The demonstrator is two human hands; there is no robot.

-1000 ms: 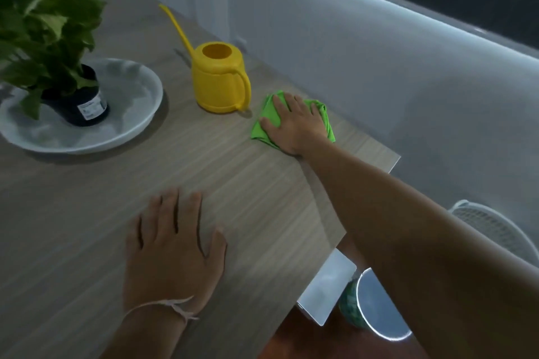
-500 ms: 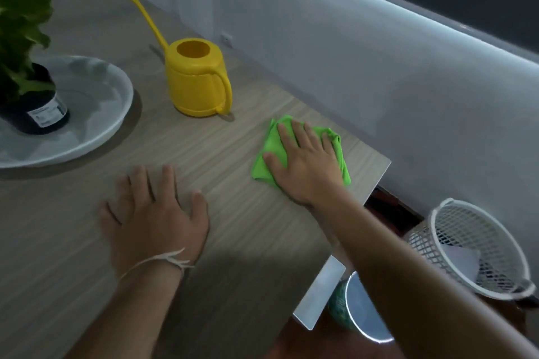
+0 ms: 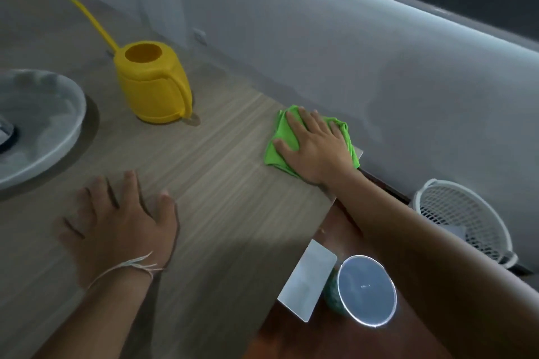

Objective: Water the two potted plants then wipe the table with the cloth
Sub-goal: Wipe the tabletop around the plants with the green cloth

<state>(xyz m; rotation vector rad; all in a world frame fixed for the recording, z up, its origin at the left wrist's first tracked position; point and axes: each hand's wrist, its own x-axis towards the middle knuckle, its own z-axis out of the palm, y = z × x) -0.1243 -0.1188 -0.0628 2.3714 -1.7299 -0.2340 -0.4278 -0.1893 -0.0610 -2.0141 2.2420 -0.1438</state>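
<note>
Covering most of the green cloth [image 3: 277, 151], right hand [image 3: 316, 148].

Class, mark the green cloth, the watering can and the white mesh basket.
green cloth [image 3: 277, 145]: head view, bare left part beside the thumb.
watering can [image 3: 148, 90]: head view, yellow body.
white mesh basket [image 3: 455, 204]: head view, mesh wall.

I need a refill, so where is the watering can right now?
In the head view, the can stands upper left on the table, between the basin and the cloth.
</note>
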